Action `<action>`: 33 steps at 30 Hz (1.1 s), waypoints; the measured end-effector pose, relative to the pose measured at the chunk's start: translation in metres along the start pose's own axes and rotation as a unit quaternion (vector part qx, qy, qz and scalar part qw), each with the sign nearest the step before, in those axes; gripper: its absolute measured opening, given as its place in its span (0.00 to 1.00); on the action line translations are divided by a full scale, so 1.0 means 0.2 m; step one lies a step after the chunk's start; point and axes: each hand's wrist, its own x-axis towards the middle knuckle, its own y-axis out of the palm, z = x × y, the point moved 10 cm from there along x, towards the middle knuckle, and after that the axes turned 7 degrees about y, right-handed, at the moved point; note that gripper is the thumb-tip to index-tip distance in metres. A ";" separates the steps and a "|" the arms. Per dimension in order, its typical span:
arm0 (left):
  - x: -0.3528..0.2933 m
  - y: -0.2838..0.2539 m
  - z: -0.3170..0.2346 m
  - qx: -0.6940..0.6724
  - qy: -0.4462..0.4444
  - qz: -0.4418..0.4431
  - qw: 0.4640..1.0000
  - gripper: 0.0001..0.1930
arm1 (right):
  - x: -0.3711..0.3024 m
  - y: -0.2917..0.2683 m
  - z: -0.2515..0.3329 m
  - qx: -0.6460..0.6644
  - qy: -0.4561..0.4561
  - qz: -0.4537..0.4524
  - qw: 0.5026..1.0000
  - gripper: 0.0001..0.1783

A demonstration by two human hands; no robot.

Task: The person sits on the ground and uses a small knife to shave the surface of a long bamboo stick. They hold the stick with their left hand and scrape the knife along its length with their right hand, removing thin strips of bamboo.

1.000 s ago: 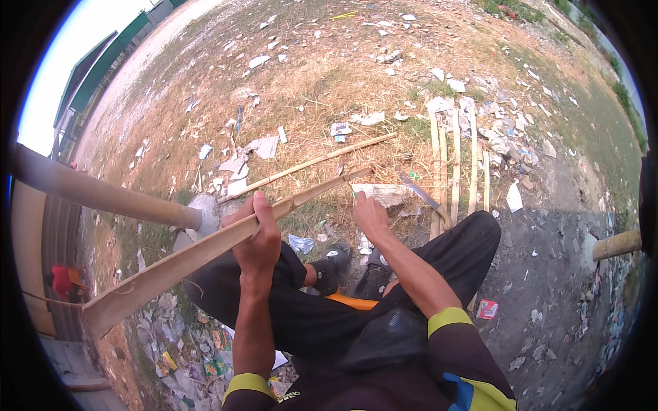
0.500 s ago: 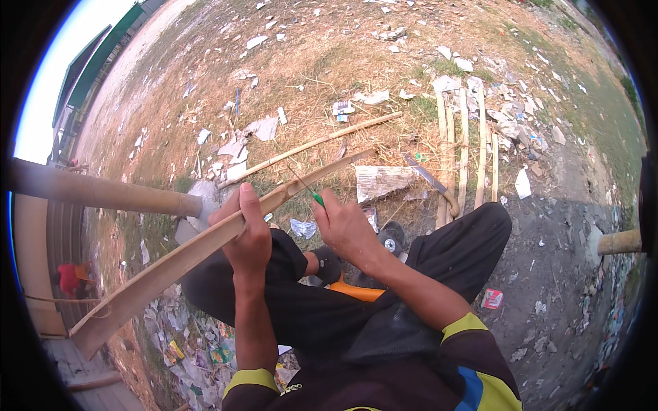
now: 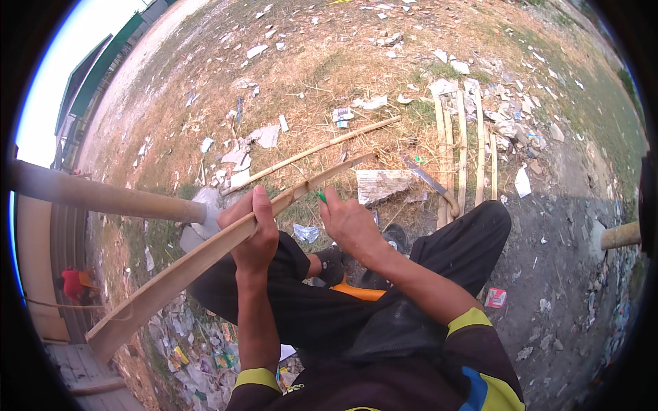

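My left hand (image 3: 250, 229) is closed round the middle of a long split bamboo strip (image 3: 175, 282), the thumb along its upper edge. The strip runs slantwise from the lower left to a thin end over the ground at centre. In my right hand (image 3: 351, 225) is a thin green-handled tool (image 3: 322, 196), pinched close to a node of the strip. The tool's slim shaft or blade is hard to make out now. Beyond the strip, a bamboo pole (image 3: 308, 151) lies on the dry grass.
Several bamboo strips (image 3: 462, 147) lie side by side at right, with a curved-handled blade (image 3: 430, 179) next to them. A pale flat block (image 3: 384, 183) sits ahead of my feet. A thick pole (image 3: 110, 192) stretches in from the left. Litter covers the ground.
The strip's wide end has shifted slightly right, and my left hand has moved a little with it. My right hand has moved slightly right, its tool turned so less of the shaft shows.
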 end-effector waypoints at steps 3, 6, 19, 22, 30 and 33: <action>0.00 0.01 0.00 -0.010 0.005 0.015 1.000 0.20 | -0.03 -0.04 0.06 0.016 -0.016 -0.017 1.000 0.12; -0.01 0.03 -0.06 -0.013 0.047 0.030 0.998 0.19 | -0.07 -0.04 0.05 0.026 -0.023 -0.026 0.999 0.11; 0.00 0.03 0.02 0.008 -0.021 0.027 0.999 0.20 | 0.08 0.10 -0.23 -0.024 0.009 -0.056 0.998 0.12; -0.03 0.03 0.08 0.019 -0.068 0.051 0.996 0.20 | 0.04 0.13 -0.17 -0.019 0.010 -0.024 0.999 0.11; -0.01 0.01 0.03 -0.017 -0.010 0.003 1.000 0.18 | 0.14 0.19 -0.26 -0.085 -0.004 -0.062 0.994 0.10; -0.01 0.02 -0.01 -0.008 0.010 0.011 1.000 0.18 | 0.11 0.24 -0.34 -0.114 -0.007 -0.069 0.991 0.11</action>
